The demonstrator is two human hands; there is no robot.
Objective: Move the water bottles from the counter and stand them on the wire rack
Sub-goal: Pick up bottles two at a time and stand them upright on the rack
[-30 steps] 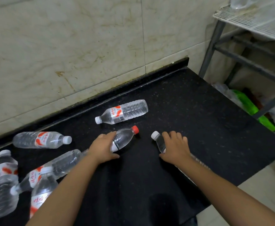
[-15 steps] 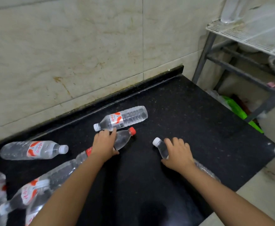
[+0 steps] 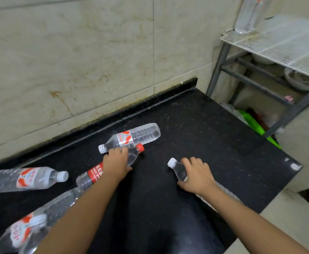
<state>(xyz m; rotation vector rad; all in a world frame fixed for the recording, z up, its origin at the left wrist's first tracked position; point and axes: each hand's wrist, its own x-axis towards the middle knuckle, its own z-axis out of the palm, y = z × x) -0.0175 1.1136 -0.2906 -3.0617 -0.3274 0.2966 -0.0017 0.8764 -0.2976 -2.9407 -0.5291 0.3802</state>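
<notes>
Several clear water bottles lie on the black counter (image 3: 214, 136). My left hand (image 3: 116, 163) grips a red-capped bottle (image 3: 133, 154) lying on its side, the red label showing behind my wrist. My right hand (image 3: 196, 176) grips a white-capped bottle (image 3: 176, 168) that also lies flat, its body hidden under my forearm. Just behind my left hand lies another white-capped bottle (image 3: 135, 136). More bottles lie at the left (image 3: 25, 178) and lower left (image 3: 27, 230). The white wire rack (image 3: 278, 44) is at the upper right, with bottles standing (image 3: 249, 15) at its back corner.
A tiled wall runs behind the counter. The counter ends at the right, with a gap to the rack's grey metal frame (image 3: 256, 85). Under the rack are a metal bowl (image 3: 300, 79) and green plastic (image 3: 254, 123). Floor shows at the lower right.
The view has tilted up, showing more of the rack. My left hand has slid up toward the red-capped bottle's neck; my right hand stays on the white-capped bottle.
</notes>
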